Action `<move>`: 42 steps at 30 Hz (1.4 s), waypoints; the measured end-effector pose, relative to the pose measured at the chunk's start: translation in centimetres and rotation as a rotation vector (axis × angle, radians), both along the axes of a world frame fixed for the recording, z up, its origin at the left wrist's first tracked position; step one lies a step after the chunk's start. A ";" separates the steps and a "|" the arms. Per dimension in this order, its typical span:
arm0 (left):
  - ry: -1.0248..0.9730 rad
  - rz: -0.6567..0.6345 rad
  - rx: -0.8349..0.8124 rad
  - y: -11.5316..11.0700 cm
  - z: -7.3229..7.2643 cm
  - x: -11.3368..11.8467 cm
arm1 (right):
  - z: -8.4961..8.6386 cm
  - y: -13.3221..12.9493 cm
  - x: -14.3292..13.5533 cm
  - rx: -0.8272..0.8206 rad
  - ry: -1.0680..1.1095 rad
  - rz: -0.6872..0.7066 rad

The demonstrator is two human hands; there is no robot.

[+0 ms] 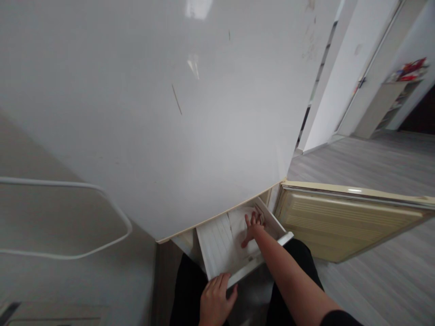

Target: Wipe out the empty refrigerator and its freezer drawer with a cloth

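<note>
A white drawer [217, 246] is pulled out from under the big white panel. My left hand [215, 296] grips its front rim near the left corner, fingers over the edge and thumb at the front face. Inside the drawer is my right hand [252, 228], its fingers spread low over the right half. Beneath and beyond those fingers lies something pale and crumpled [242, 215], perhaps a plastic bag or sheet; I cannot make out which. The right hand hides part of it.
A yellowish appliance door [346, 222] stands swung out at the right, close to my right leg. The large white panel [204, 136] fills the view above the drawer. At the left a white cable [125, 226] loops out. A shelf unit [384, 104] stands far right.
</note>
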State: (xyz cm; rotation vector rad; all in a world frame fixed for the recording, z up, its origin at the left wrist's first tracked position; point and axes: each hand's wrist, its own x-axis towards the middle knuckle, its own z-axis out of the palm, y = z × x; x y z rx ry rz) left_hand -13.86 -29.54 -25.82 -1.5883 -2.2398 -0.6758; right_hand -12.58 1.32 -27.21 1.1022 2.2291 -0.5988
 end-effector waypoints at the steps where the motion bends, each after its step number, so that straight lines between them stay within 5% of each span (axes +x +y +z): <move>1: -0.002 0.001 -0.005 0.0 0.0 0.0 | 0.2 -0.3 -0.3 0.005 -0.033 -0.003; 5: -0.001 0.000 0.008 0.1 -0.1 -0.1 | 0.7 -2.8 -2.0 0.098 -0.206 -0.021; 11: -0.008 -0.004 0.023 0.1 0.0 0.0 | 0.8 -5.6 -2.4 0.158 -0.262 0.126; 42: 0.015 -0.004 0.007 0.1 -0.1 0.0 | 0.8 -4.5 -1.3 0.105 -0.292 -0.019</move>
